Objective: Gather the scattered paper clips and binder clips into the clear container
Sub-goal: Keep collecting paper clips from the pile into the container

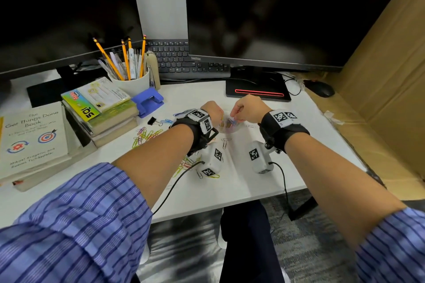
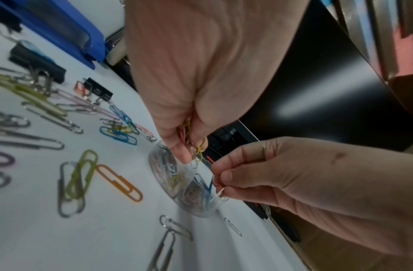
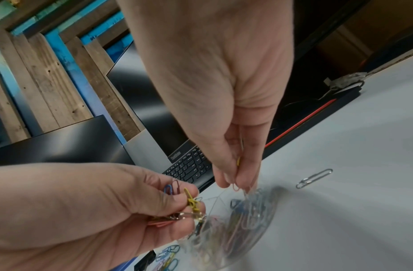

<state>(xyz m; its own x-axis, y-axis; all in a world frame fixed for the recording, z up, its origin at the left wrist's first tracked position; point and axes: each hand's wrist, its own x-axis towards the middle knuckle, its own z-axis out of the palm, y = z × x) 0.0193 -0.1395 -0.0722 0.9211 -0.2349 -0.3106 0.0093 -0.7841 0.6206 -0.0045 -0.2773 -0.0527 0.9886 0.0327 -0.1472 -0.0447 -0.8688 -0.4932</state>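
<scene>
- The small round clear plastic container [image 1: 227, 125], part-filled with coloured clips, is set on the white desk [image 1: 264, 163].
- Over its rim, a bunch of coloured paper clips [image 3: 189, 207] is gripped in the curled left hand [image 1: 212, 111].
- Just beside it, above the container, thin clips are pinched by the downturned right hand [image 1: 247, 109].
- Loose coloured paper clips [image 1: 147, 136] and a black binder clip [image 1: 152, 120] are scattered left of the container.

The clear container [image 2: 177, 183] looks like glossy see-through plastic. Beside it on the smooth matt white desk [image 1: 264, 145] lie paper clips [image 2: 118, 182], some bare shiny metal wire, some coated in bright colour. Further from the container, the binder clips [image 2: 97, 89] have matt black bodies and shiny metal handles, and the hole punch [image 1: 148, 101] is smooth blue plastic.
</scene>
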